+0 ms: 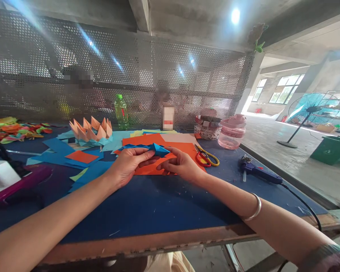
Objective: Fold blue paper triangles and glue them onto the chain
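Observation:
A strip of folded blue paper point(158, 149) with pointed ends is held above the middle of the table. My left hand point(127, 164) is closed, pinching the strip between thumb and fingers. At the strip's right tip, my right hand point(185, 164) has its index finger touching or almost touching the paper. Its thumb and other fingers are curled loosely, apart from the index finger. Orange paper sheets point(143, 170) lie under both hands. A ring of peach folded paper points on a light blue base point(92, 130) stands at the back left.
Scissors point(206, 155) with red and yellow handles lie to the right, left of a glue gun point(260, 173) with a cord. A patterned basket point(208, 126), a pink clear jug point(232, 130) and a green-capped bottle point(121, 111) stand behind. A purple object point(25, 181) sits left.

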Demonstrator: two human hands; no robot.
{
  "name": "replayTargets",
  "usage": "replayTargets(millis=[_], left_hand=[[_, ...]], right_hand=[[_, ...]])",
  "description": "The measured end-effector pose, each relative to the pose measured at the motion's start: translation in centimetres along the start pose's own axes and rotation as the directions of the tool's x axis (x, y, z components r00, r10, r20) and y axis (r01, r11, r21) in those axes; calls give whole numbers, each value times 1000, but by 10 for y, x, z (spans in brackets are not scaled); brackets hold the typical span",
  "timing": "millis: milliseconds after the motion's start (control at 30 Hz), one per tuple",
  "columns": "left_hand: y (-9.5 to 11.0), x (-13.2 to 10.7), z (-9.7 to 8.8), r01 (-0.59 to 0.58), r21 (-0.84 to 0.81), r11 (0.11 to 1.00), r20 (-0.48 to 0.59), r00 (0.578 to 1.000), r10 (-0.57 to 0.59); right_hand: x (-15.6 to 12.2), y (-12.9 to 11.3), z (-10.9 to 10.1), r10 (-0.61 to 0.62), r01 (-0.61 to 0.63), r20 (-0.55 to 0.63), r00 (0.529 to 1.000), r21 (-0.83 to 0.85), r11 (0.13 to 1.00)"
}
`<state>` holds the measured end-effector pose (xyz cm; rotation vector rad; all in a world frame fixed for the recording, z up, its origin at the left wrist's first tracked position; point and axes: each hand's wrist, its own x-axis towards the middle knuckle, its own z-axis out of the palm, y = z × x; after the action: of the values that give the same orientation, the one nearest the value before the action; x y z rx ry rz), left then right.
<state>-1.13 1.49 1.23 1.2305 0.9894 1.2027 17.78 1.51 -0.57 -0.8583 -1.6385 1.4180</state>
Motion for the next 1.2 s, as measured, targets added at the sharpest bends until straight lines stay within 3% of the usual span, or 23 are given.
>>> replayTargets(millis=[367,833,1033,1200], left_hand=[[1,-3,3,57,-48,997,37,998,-55],[0,2,-4,54,-66,996,59,997,-50],[-2,0,-2,-30,57,998,62,998,27],[0,-3,1,-268,292,918,71,963,258]], right_hand=[[1,5,1,-87,88,18,996,-72,994],[3,4,-4,-126,131,-77,989,56,990],[0,1,-1,-54,70,-97,994,164,984],[3,3,-2,-92,120,-176,980,159,980]])
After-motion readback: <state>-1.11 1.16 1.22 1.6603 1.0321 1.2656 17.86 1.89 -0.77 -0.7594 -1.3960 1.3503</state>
